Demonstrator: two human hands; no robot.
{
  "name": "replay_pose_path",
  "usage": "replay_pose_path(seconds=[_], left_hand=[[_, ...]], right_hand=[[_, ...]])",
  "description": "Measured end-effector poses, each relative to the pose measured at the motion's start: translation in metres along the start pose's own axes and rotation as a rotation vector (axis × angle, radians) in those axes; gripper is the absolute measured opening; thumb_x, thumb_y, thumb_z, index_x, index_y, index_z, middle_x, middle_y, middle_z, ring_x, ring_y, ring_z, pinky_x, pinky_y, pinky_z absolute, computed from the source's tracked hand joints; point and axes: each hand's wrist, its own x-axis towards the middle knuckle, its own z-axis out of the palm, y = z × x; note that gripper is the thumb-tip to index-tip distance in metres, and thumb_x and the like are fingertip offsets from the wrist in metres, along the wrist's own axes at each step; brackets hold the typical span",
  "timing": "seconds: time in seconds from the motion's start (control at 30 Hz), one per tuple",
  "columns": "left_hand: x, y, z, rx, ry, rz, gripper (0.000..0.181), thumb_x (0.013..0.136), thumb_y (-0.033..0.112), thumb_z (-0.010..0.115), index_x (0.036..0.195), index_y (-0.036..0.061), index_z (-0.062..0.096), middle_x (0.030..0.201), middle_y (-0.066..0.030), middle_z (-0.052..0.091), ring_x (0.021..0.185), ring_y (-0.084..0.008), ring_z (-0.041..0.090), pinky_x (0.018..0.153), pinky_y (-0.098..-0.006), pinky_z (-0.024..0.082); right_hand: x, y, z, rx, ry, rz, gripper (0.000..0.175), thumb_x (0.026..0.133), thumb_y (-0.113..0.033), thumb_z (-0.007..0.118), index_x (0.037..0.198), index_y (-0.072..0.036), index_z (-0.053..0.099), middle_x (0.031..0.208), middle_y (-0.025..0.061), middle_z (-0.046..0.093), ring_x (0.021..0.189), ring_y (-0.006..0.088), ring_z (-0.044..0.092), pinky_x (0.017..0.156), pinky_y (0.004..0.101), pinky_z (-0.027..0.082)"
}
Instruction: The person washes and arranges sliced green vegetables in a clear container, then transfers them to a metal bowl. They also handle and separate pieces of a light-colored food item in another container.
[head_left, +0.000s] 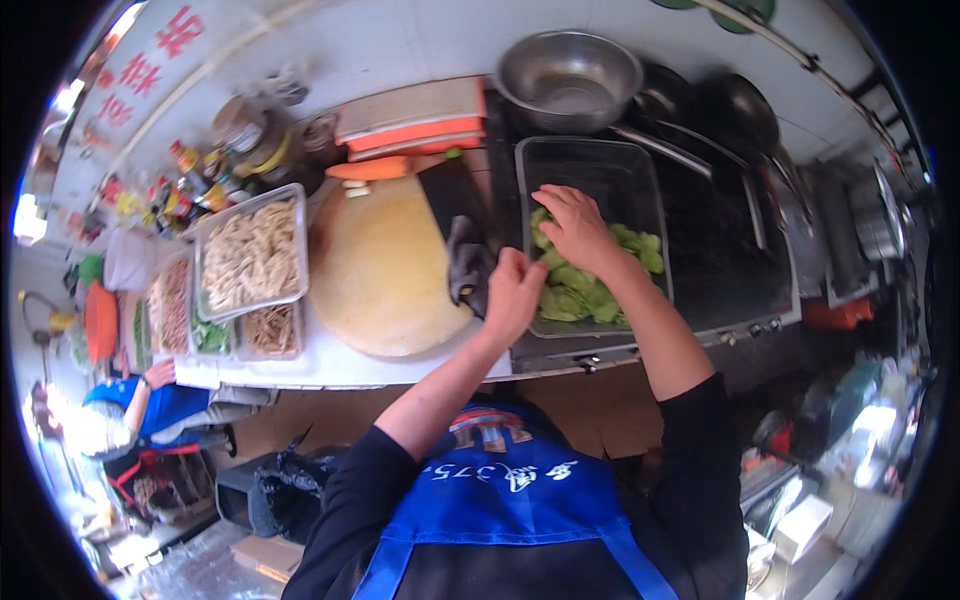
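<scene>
A clear plastic tub (592, 161) holds sliced green vegetable pieces (577, 285). My right hand (577, 225) reaches over the tub, palm down with fingers spread, just above or touching the slices; what lies under the palm is hidden. At the tub's left rim is my left hand (516, 289), its fingers curled; whether it grips the rim or a slice cannot be told. A dark cloth (466, 259) lies beside it, by a cleaver with a dark, broad blade (454, 180). The round chopping board (382, 277) stands further left, with a peeled carrot (371, 168) and white pieces (357, 187) at its far edge.
Left of the board, a tub of pale shredded food (251, 255) rests over smaller containers. Bottles and jars (255, 135) stand behind. A steel bowl (570, 79) sits beyond the vegetable tub, with dark pans (731, 112) at its right. A co-worker in blue (176, 405) is at far left.
</scene>
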Motion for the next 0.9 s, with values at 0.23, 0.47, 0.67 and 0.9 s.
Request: replay_pose_path(seconds=[0.23,0.47,0.67,0.9], left_hand=[[0.0,0.0,0.003,-0.057,0.056,0.054,0.025,0.095,0.018,0.065,0.091,0.0006,0.048,0.076,-0.0173,0.056,0.072,-0.0272,0.056,0.068,-0.041,0.047],[0.002,-0.001,0.004,0.048,0.11,0.022,0.022,0.096,0.02,0.059,0.096,0.0017,0.047,0.088,-0.0248,0.06,0.089,-0.0474,0.061,0.077,-0.0543,0.046],[0.001,0.007,0.004,0.116,0.091,0.032,0.029,0.099,0.026,0.062,0.099,0.0015,0.048,0.087,-0.0209,0.06,0.08,-0.0413,0.06,0.074,-0.048,0.047],[-0.008,-0.011,-0.057,0.038,0.07,0.102,0.038,0.096,0.027,0.069,0.118,0.0018,0.053,0.101,-0.0145,0.064,0.091,-0.0229,0.063,0.079,-0.0378,0.052]], right_hand=[[-0.013,-0.001,0.0,-0.103,-0.459,-0.163,0.023,0.078,-0.006,0.068,0.101,-0.005,0.064,0.1,0.0121,0.063,0.108,0.0333,0.059,0.105,0.051,0.04],[-0.078,-0.007,-0.052,-0.313,-0.147,0.067,0.05,0.088,-0.01,0.067,0.135,-0.001,0.055,0.137,0.0194,0.053,0.13,0.0382,0.048,0.114,0.0507,0.035],[-0.098,0.025,-0.053,-0.211,-0.077,0.207,0.058,0.095,-0.013,0.064,0.15,-0.006,0.045,0.151,0.0193,0.044,0.138,0.0402,0.041,0.116,0.0469,0.033],[-0.157,0.05,-0.078,0.036,0.077,0.649,0.03,0.095,-0.009,0.062,0.125,-0.002,0.059,0.113,0.0129,0.062,0.102,0.0237,0.059,0.091,0.0361,0.046]])
